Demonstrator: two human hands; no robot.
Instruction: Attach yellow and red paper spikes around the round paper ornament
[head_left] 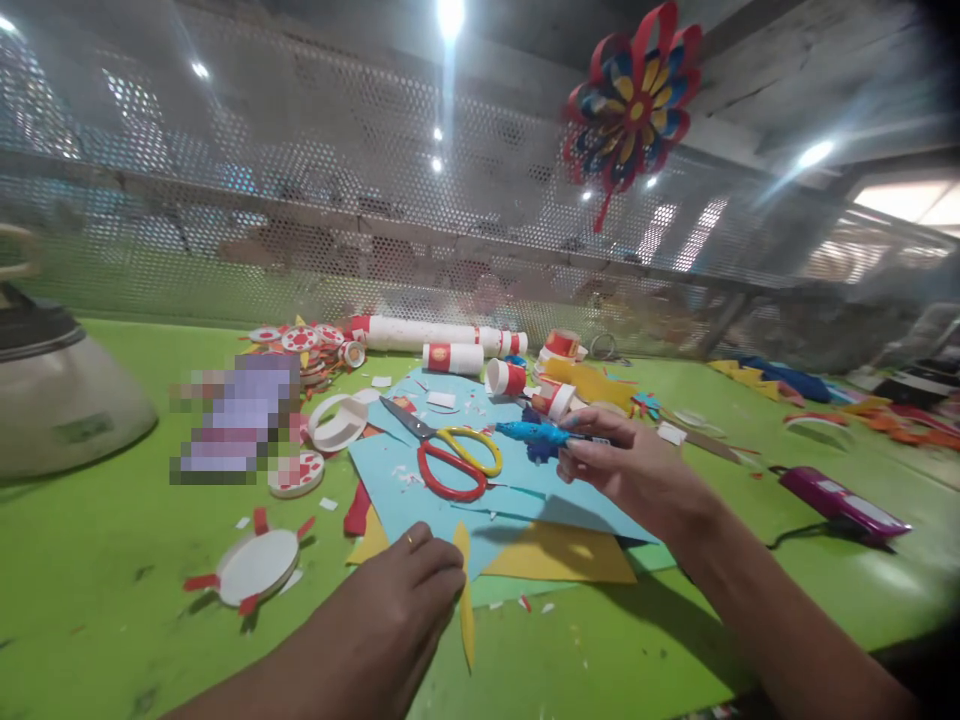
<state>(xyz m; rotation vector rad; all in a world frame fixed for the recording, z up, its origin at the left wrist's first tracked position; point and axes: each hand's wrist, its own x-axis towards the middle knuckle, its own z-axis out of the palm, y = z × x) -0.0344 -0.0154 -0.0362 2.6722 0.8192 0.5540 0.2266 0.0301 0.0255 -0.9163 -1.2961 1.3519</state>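
Since I'm running this from far off and only have the head view, grip first: the right hand (pixel 626 455) has its fingers and thumb closed on a blue pen-like thing (pixel 529 432), holding it roughly level above the papers, tip pointing left. Left hand (pixel 424 580) is curled pretty tight, fingertips pinching a thin yellow strip (pixel 468 640) near its upper part, with the pointed lower end hanging toward me. Can't make out the thumb on that side, it's behind the fingers. Just past the left hand, scissors (pixel 427 434) with one yellow and one red handle lie on the light blue sheet (pixel 397 500), blades pointing away and left. A yellow sheet (pixel 562 555) pokes out underneath. Left of that on the green table (pixel 600 650) sits a white disc (pixel 259 567) with red tabs, and off to the right there's a purple device (pixel 840 500). Farther back: a long white tube (pixel 420 332), and way up, a hanging flower decoration (pixel 636 108).
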